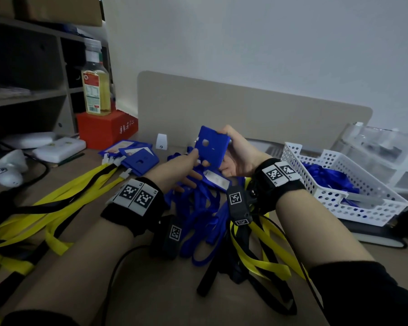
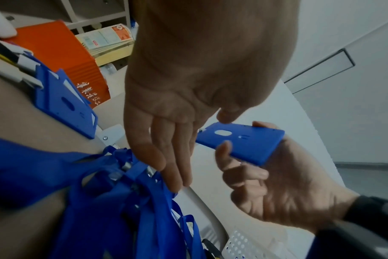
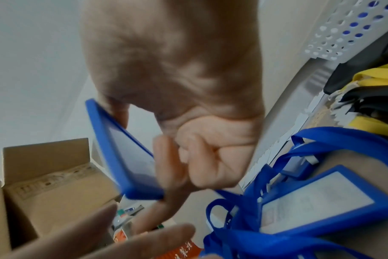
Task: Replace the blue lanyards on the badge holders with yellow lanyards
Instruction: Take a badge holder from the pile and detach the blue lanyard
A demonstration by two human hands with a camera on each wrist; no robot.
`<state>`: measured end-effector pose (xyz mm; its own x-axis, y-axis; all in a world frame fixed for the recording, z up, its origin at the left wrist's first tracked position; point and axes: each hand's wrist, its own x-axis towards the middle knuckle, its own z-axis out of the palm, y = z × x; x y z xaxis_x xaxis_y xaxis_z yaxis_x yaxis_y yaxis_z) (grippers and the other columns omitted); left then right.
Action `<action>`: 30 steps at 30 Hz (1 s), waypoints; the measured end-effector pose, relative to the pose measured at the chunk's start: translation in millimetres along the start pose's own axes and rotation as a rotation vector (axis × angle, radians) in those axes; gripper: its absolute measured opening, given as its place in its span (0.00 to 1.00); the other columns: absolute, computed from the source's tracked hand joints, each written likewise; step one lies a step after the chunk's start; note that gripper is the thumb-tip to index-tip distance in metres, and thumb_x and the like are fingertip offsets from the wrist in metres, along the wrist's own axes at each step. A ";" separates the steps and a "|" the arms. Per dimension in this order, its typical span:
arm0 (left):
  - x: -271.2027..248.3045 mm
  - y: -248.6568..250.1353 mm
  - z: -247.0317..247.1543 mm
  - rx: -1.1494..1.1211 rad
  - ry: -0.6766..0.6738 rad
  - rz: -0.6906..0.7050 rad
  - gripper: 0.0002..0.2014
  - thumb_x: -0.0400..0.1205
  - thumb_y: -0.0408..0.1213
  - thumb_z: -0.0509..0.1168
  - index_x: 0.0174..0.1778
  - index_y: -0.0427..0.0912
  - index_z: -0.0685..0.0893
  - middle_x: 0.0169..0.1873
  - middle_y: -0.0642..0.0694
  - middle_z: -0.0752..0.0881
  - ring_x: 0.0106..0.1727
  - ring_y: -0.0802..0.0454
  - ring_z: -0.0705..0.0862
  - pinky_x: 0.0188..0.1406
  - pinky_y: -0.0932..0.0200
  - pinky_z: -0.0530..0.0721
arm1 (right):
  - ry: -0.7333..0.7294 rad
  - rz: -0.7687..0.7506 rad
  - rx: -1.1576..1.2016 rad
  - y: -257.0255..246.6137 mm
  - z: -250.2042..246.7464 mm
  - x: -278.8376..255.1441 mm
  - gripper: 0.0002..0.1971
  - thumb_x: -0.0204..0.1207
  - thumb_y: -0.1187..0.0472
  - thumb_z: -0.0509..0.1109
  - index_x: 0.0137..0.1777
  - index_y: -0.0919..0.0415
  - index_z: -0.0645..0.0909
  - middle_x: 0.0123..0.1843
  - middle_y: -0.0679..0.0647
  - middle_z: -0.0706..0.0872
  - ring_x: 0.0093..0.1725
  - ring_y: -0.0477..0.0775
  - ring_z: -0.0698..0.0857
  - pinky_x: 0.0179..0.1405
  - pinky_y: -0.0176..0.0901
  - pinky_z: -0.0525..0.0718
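Observation:
My right hand (image 1: 231, 151) holds up a blue badge holder (image 1: 212, 147) above the desk, thumb on its far edge and a finger under it; no lanyard shows on it. In the left wrist view the holder (image 2: 244, 140) lies back side up in that hand (image 2: 277, 184). My left hand (image 1: 189, 165) has straight fingers (image 2: 166, 140), its thumb touching the holder's left edge. A heap of blue lanyards (image 1: 198, 208) lies below, with another badge holder (image 1: 218, 180) on it. Yellow lanyards (image 1: 57, 203) lie at the left, clipped to a stack of blue holders (image 1: 137, 158); more yellow lanyards (image 1: 264, 243) lie under my right wrist.
A white perforated basket (image 1: 339, 196) with blue lanyards stands at the right, clear drawers (image 1: 386, 147) behind it. A red box (image 1: 106, 128) with a bottle (image 1: 96, 83) on top stands at the back left beside shelves. A beige divider panel (image 1: 245, 109) closes the desk's far side.

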<state>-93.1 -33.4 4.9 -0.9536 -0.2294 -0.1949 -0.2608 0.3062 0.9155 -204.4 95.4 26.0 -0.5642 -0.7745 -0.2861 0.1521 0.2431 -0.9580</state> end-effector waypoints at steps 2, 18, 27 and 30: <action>-2.5 1.5 -0.5 -0.085 0.003 -0.005 0.30 0.86 0.62 0.38 0.63 0.47 0.78 0.48 0.44 0.87 0.48 0.45 0.85 0.43 0.54 0.77 | 0.121 -0.053 -0.051 6.2 7.2 1.2 0.18 0.77 0.41 0.61 0.53 0.55 0.78 0.40 0.59 0.82 0.23 0.46 0.67 0.21 0.34 0.59; 2.1 -5.6 5.0 -0.120 0.063 0.145 0.09 0.86 0.41 0.62 0.60 0.43 0.81 0.52 0.40 0.86 0.46 0.45 0.84 0.41 0.55 0.81 | 0.492 -0.231 -0.144 50.8 5.9 -11.5 0.11 0.83 0.55 0.65 0.58 0.58 0.84 0.40 0.48 0.85 0.26 0.43 0.77 0.14 0.31 0.61; -3.1 -5.0 -9.5 -0.138 -0.149 0.146 0.07 0.82 0.38 0.66 0.53 0.43 0.86 0.42 0.44 0.88 0.40 0.49 0.85 0.39 0.56 0.79 | 0.423 -0.349 -0.053 61.5 0.9 -13.8 0.16 0.87 0.53 0.53 0.61 0.50 0.83 0.57 0.44 0.87 0.57 0.45 0.82 0.60 0.46 0.73; -6.1 -4.6 -14.7 -0.180 -0.210 0.165 0.07 0.81 0.35 0.66 0.52 0.40 0.86 0.41 0.46 0.90 0.37 0.52 0.88 0.40 0.59 0.84 | 0.331 -0.297 0.038 61.6 3.7 -16.5 0.13 0.87 0.56 0.56 0.51 0.51 0.83 0.43 0.41 0.88 0.39 0.34 0.83 0.43 0.34 0.73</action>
<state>-83.8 -46.9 7.1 -0.9959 0.0112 -0.0898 -0.0871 0.1507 0.9847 -182.7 120.9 -28.4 -0.8162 -0.5774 0.0176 -0.0299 0.0118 -0.9995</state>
